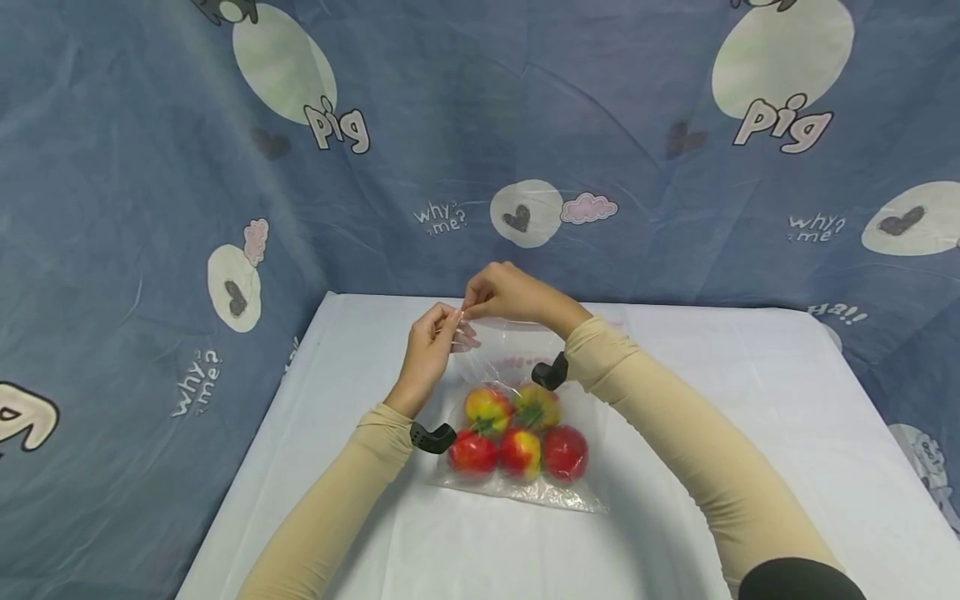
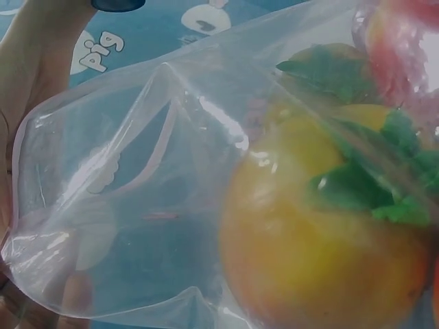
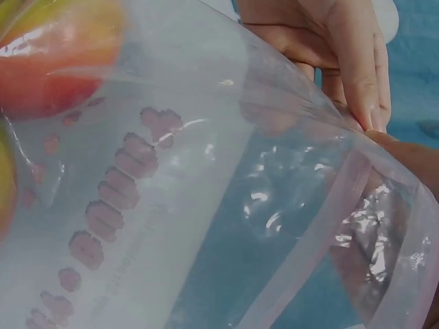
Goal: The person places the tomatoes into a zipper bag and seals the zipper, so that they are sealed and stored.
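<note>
A clear plastic bag (image 1: 525,497) with a pinkish seal strip stands tilted over the white table, its mouth at the far end. Inside sit several red and yellow fruits (image 1: 519,454), some with green leaves. At the bag's upper left corner, my left hand (image 1: 427,354) pinches the edge between thumb and fingers. Right beside it, my right hand (image 1: 517,293) reaches across from above and pinches the same corner. In the right wrist view, the fingertips of both hands meet at the bag's rim, and pink lettering (image 3: 113,199) shows on the plastic. A yellow fruit (image 2: 309,233) fills much of the left wrist view.
The white-covered table (image 1: 697,367) spreads out under the bag. Behind it and along its left side hangs a blue printed curtain (image 1: 420,108). Dark wrist-camera mounts (image 1: 432,438) sit at both cuffs, close above the fruits.
</note>
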Demonstrator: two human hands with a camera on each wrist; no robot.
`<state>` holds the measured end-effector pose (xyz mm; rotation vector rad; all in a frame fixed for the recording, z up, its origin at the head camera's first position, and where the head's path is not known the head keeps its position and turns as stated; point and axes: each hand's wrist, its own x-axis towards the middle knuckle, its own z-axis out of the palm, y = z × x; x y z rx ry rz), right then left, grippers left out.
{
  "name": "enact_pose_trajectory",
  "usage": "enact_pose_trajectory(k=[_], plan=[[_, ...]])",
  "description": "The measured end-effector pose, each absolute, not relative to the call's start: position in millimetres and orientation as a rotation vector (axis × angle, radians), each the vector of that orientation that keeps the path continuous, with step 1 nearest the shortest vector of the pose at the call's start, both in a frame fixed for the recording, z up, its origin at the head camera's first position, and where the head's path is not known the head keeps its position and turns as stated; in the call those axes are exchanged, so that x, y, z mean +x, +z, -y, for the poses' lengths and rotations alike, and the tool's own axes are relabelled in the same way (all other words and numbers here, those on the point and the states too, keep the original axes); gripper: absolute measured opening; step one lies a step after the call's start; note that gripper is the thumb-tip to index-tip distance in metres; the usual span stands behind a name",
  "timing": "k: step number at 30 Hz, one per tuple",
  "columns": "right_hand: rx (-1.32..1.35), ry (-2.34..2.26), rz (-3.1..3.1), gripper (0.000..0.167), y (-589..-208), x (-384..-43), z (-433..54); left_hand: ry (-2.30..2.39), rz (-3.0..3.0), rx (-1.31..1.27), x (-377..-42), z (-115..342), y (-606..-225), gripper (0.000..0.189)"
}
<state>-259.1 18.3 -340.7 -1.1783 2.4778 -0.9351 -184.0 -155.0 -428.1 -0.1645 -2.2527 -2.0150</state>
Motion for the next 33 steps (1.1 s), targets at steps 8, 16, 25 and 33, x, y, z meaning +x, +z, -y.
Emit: enact_pose_trajectory(k=[8,16,25,33], plan=[[-1.178,-0.952,-2.457,0.007,-340.9,-258.0,-19.5,-1.986,2.258,-0.179,-182.4,155.4,-427.4,0.031],[-1.196,-0.942,-2.456,0.007,-340.1,-256.2,-21.4,-1.977,2.253,-0.201,-181.6,154.5,-427.6,0.03],[-1.203,-0.97,-2.44,0.008,-341.9,-256.0,-25.0,-1.949,2.266,-0.236,-181.0,155.4,-427.7,0.03],[-1.186,-0.962,-2.44,0.009,-341.4,-255.1,-27.2,-1.945,2.267,-0.258,-180.4,156.2,-427.1,0.027]])
